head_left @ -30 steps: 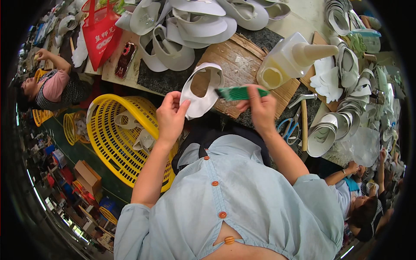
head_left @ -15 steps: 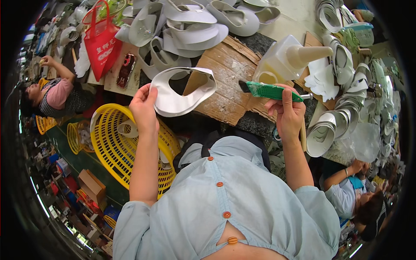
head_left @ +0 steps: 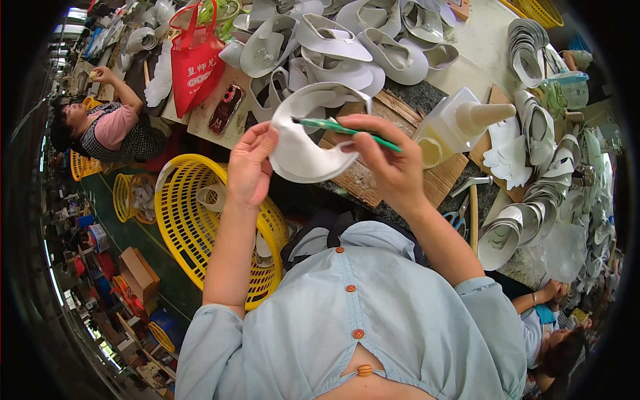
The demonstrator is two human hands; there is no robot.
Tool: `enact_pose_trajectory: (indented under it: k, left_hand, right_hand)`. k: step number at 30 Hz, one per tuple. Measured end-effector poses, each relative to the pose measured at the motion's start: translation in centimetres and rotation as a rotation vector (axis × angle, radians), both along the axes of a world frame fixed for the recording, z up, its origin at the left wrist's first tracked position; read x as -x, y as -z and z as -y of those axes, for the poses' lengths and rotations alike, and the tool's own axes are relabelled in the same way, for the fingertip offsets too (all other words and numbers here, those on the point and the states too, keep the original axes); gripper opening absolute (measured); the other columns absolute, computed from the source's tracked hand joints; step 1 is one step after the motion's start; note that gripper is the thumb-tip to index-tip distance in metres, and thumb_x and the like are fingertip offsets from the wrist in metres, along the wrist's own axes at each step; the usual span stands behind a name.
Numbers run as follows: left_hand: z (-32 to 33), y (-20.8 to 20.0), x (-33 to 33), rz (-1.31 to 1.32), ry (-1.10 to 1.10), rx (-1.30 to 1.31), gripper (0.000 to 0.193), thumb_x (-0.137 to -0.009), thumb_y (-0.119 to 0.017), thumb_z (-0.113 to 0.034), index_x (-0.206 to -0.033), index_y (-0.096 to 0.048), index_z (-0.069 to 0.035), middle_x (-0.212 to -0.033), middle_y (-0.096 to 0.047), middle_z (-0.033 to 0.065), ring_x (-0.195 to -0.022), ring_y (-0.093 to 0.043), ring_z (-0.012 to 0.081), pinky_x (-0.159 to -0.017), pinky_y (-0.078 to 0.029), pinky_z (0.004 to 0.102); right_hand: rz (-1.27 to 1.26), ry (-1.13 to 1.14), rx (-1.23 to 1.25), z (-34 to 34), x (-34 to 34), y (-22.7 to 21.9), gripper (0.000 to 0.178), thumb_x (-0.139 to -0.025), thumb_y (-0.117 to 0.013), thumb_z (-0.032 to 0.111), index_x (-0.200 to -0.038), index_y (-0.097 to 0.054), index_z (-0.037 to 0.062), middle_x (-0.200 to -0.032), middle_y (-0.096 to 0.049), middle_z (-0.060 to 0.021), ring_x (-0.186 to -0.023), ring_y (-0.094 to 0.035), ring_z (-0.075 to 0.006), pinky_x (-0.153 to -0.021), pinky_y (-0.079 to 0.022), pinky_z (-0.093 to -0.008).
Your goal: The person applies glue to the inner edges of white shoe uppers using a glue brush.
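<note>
Between thumb and fingers, my left hand (head_left: pixel 253 163) grips the left edge of a white shoe upper (head_left: pixel 308 159), a curved piece with a wide opening. My right hand (head_left: pixel 390 160) holds a green-handled brush (head_left: pixel 327 125) slantwise over that opening. The dark brush tip meets the inner edge of the upper, close to my left fingers. Under the upper lies a worn cardboard sheet (head_left: pixel 360 183). Right of it stands a translucent glue bottle (head_left: pixel 443 130) with a beige cone nozzle and yellowish liquid inside.
Several white uppers (head_left: pixel 333 40) are heaped at the back. A yellow basket (head_left: pixel 193 220) stands at my left. A hammer (head_left: pixel 474 213) and scissors (head_left: pixel 457 220) lie at the right, near nested white pieces (head_left: pixel 500 240). A red bag (head_left: pixel 198 67) and phone (head_left: pixel 227 109) are at back left. Two people sit at the sides.
My right hand has moved left with the brush, bringing its tip from beside the bottle onto the shoe upper. The hammer and scissors now show more fully. The view has shifted slightly.
</note>
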State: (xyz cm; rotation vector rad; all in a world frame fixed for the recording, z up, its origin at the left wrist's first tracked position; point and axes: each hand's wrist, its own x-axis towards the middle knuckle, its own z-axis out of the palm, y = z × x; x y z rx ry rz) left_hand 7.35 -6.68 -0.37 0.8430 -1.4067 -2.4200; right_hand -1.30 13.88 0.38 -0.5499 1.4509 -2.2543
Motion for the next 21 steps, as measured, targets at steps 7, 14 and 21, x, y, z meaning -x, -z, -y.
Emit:
enact_pose_trajectory:
  k: [7, 14, 21]
  left_hand:
    - [-0.5, -0.2, -0.5, -0.035, -0.045, -0.161, 0.022, -0.089, -0.064, -0.012, -0.107, -0.058, -0.001, -0.097, -0.066, 0.007, -0.086, -0.063, 0.0133, -0.078, -0.052, 0.0271]
    - [-0.7, -0.9, 0.0, -0.087, -0.053, -0.193, 0.019, -0.088, -0.064, -0.012, -0.105, -0.059, -0.003, -0.096, -0.066, 0.0058, -0.086, -0.063, 0.0122, -0.078, -0.052, 0.0262]
    - [0.1, -0.6, -0.4, -0.114, -0.074, -0.159, 0.019, -0.088, -0.063, -0.01, -0.105, -0.059, -0.003, -0.094, -0.065, 0.0046, -0.084, -0.063, 0.0118, -0.076, -0.052, 0.0259]
  right_hand:
    - [-0.447, -0.088, -0.357, -1.9, 0.1, -1.3, 0.017, -0.078, -0.062, 0.004, -0.095, -0.061, 0.0001, -0.095, -0.065, -0.0117, -0.086, -0.064, -0.0184, -0.079, -0.05, -0.0286]
    - [-0.475, -0.168, -0.351, -1.8, 0.0, -2.0, 0.016, -0.075, -0.063, 0.003, -0.09, -0.061, -0.0008, -0.095, -0.065, -0.0123, -0.085, -0.063, -0.0199, -0.078, -0.049, -0.0292]
    - [-0.492, -0.189, -0.372, -1.0, 0.7, -2.6, 0.013, -0.078, -0.059, 0.004, -0.089, -0.06, -0.0031, -0.093, -0.064, -0.0127, -0.085, -0.062, -0.0171, -0.076, -0.049, -0.0291]
